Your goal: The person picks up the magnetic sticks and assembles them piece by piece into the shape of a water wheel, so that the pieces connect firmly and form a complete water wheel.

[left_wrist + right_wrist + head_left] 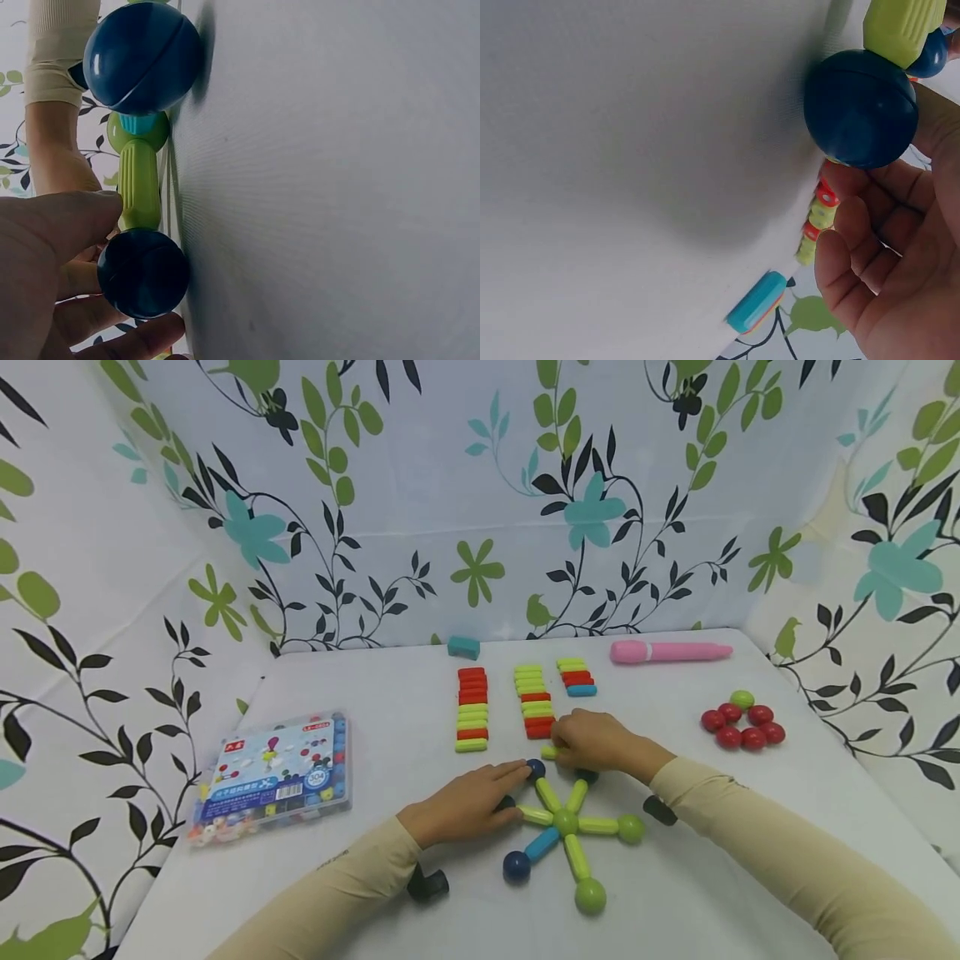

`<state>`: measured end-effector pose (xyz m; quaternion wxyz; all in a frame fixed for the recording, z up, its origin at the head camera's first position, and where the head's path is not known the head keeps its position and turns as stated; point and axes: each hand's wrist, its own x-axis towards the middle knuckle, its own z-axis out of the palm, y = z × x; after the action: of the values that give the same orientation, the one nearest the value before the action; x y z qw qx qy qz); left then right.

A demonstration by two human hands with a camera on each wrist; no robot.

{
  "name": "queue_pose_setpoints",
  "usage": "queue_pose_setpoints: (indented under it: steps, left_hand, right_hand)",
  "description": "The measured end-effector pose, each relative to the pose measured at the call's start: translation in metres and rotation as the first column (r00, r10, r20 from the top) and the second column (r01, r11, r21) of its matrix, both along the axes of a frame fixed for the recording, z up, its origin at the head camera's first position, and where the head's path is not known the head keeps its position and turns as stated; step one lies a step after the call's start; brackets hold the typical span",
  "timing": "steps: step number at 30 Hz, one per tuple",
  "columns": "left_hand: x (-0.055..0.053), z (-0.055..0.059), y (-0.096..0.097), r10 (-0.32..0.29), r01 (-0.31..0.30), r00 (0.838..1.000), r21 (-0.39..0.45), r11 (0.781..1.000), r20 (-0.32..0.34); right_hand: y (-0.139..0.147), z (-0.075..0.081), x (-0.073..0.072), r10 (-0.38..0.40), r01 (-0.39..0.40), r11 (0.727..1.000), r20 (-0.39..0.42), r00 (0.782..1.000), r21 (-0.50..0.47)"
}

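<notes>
A star-shaped ball-and-stick model lies on the table, with a yellow-green hub ball point(566, 822) and stick arms ending in navy or green balls. My left hand point(465, 806) is at its left side. Its thumb meets a yellow-green stick point(139, 184), and its fingers pass behind the navy ball point(143, 273) at that stick's end. My right hand point(592, 739), fingers bent, holds a yellow-green stick point(550, 752) whose end juts out to the left. Close under this hand sits another navy ball point(861, 109), which hides the fingertips in the right wrist view. A navy-ended blue stick point(542, 844) points front left.
Red and yellow-green sticks point(472, 710) lie in columns behind the hands, near a teal block point(463, 647). A boxed kit point(273, 777) lies left. At right are a pink pen-like object point(671, 651) and a ring of red balls point(753, 739) with one green.
</notes>
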<state>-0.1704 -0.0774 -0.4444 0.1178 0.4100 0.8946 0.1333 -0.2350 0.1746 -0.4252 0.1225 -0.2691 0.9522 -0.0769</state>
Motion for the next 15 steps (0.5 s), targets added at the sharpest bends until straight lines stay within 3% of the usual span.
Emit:
queue_pose_setpoints:
  steps: [4,10,15]
  left_hand:
    - [0.002,0.001,0.001,-0.006,0.006,1.000,0.002,1.000,0.012]
    - [0.002,0.004,0.001,-0.001,0.001,1.000,-0.022,1.000,-0.003]
    - [0.002,0.006,0.001,0.008,-0.008,1.000,-0.024,1.000,0.005]
  right_hand:
    - [0.002,0.001,0.003,0.026,-0.026,0.999,0.004,1.000,-0.019]
    - [0.007,0.015,0.012,0.082,-0.076,0.985,0.036,0.996,-0.153]
    - [0.009,0.015,0.017,0.123,-0.114,0.988,0.079,0.989,-0.107]
